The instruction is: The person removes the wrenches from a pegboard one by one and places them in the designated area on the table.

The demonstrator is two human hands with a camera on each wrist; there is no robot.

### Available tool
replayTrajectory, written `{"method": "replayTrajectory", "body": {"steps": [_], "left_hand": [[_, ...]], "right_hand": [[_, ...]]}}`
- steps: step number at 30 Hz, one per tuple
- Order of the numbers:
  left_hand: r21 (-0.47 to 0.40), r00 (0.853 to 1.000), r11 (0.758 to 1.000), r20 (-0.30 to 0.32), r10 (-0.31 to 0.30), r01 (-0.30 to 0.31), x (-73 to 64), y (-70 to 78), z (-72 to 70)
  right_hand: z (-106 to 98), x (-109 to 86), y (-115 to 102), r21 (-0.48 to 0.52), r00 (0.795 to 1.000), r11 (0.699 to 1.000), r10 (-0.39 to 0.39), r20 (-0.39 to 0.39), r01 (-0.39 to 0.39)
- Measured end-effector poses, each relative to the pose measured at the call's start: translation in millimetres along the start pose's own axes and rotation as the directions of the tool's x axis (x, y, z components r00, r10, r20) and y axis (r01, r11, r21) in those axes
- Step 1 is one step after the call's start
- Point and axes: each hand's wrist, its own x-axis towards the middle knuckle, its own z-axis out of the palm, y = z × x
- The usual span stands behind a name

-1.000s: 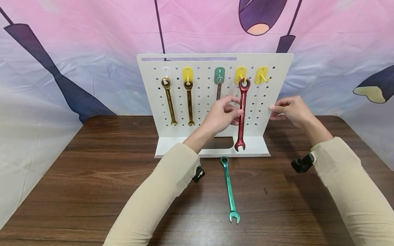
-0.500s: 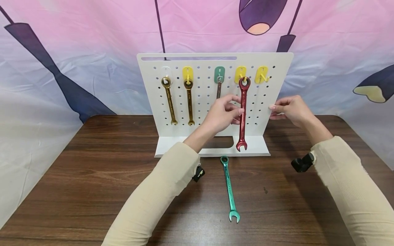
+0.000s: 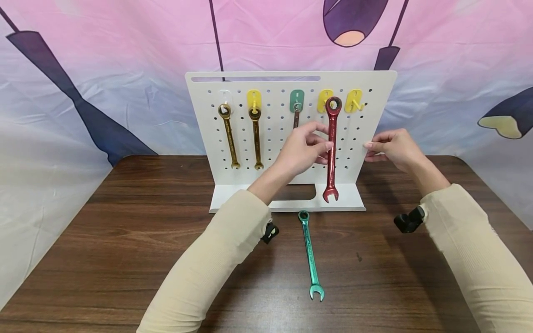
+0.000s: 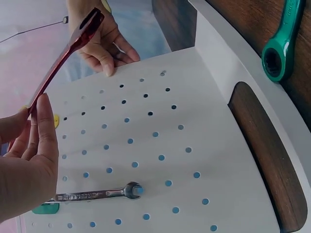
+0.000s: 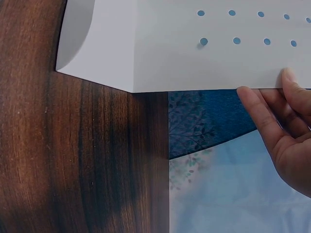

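My left hand (image 3: 300, 150) pinches a red ratchet wrench (image 3: 331, 171) by its shank, ring end up and open end down. The ring overlaps the edge of a yellow hook (image 3: 324, 98) in the head view, and no hook tip shows through it. With thumb and fingers, my right hand (image 3: 393, 147) grips the right edge of the white pegboard (image 5: 170, 68). Behind the left hand hangs a silver wrench (image 4: 92, 195) from a green hook (image 3: 297, 98). A green ratchet wrench (image 3: 310, 254) lies on the table in front of the board.
Two gold wrenches, one on a clear hook (image 3: 225, 96) and one on a yellow hook (image 3: 254, 96), hang at the board's left. A bare yellow hook (image 3: 354, 101) sits at the right. The board stands on a brown wooden table (image 3: 125, 240) before a patterned cloth (image 3: 166, 92).
The red wrench has moved slightly up and right with my left hand. Earlier the yellow hook's tip showed through its ring; now it does not. My right hand has stayed on the board's edge.
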Motion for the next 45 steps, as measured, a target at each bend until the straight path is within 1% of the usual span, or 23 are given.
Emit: {"method": "replayTrajectory", "body": {"steps": [5,14,19,24,29,32,39,45], "left_hand": [[-0.001,1.000,1.000,-0.006,-0.016,0.016,-3.2,0.6,-1.4],[-0.002,1.000,1.000,0.000,-0.009,0.009,-7.6,3.4,-3.2],[0.001,1.000,1.000,0.007,-0.020,0.020,-9.8,2.2,-2.5],[0.006,1.000,1.000,0.015,-0.018,0.018,-12.1,-0.3,-1.9],[0.007,0.999,1.000,0.025,-0.028,0.028,-17.7,-4.3,-2.4],[0.009,0.999,0.999,0.024,-0.044,0.044,-22.1,-9.3,-2.9],[-0.026,0.997,0.996,0.019,-0.080,0.080,-27.0,-22.4,-5.7],[-0.041,0.990,0.989,0.029,-0.138,0.139,-32.0,-32.5,-10.6]], "right_hand": [[0,-0.3,0,-0.001,1.000,1.000,0.001,0.001,-0.001],[-1,0.2,0,0.048,1.000,0.999,0.015,0.009,-0.015],[-1,0.7,1,0.067,0.999,0.997,0.027,0.022,-0.029],[-1,0.9,1,0.076,0.999,0.997,0.027,0.020,-0.028],[-1,0.8,1,0.079,1.000,0.997,0.024,0.015,-0.025],[-1,0.5,1,0.075,1.000,0.997,0.020,0.017,-0.021],[-1,0.5,0,0.077,1.000,0.997,0.014,0.019,-0.015],[-1,-0.4,-1,0.075,1.000,0.997,0.011,0.022,-0.012]]}}
